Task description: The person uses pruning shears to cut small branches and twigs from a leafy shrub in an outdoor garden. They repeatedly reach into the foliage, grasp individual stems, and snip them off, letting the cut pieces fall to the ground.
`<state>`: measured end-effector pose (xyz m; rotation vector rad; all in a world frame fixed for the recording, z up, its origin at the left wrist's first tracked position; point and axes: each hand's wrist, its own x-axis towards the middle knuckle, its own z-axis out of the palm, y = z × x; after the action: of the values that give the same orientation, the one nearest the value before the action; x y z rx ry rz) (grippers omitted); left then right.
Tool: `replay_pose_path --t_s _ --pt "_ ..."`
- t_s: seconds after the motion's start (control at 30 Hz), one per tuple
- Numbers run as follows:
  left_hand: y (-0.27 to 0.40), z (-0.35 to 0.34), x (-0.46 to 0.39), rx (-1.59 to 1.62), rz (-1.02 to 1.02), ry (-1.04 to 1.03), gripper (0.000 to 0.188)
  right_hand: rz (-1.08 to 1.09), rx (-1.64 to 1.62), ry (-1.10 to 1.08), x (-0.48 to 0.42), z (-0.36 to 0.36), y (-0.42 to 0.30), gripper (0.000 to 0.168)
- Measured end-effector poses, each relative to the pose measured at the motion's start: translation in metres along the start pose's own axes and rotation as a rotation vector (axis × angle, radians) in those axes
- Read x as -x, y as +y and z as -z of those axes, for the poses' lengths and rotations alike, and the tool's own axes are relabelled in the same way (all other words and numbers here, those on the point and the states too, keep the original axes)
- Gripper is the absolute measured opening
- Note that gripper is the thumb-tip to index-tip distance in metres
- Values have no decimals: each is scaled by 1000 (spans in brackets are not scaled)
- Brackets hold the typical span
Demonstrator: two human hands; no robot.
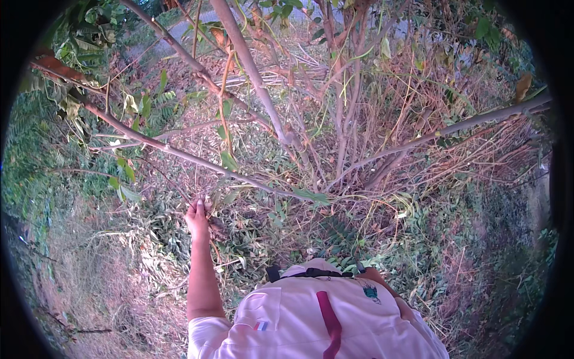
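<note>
My left hand (196,219) reaches out at the left and pinches a thin twig (178,188) between thumb and fingers. Dry leaf litter lies below that hand. Just above it, a long bare branch (197,162) slants from the upper left down towards the shrub's base. My right hand (370,273) is low, close to my body, and partly hidden by my shirt. It is closed around a dark, narrow tool (360,265), of which only a short part shows; its kind cannot be told.
Several upright stems (251,67) of the shrub rise before me. A thick branch (448,130) reaches out to the right above a heap of cut sticks (489,152). Cut leafy stems and dry grass (103,278) cover the ground. Thin green vines (320,121) hang among the stems.
</note>
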<state>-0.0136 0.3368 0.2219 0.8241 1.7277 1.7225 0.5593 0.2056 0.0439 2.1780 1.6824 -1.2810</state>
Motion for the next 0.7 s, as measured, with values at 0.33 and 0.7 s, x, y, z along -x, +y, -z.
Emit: replay_pose_path --t_s 0.33,0.7 --pt "-125 149 41 -630 126 195 29 20 -19 -47 -12 1 -11 51" --pt "-53 54 62 -135 305 45 34 -140 -188 -85 -34 -18 14 41"
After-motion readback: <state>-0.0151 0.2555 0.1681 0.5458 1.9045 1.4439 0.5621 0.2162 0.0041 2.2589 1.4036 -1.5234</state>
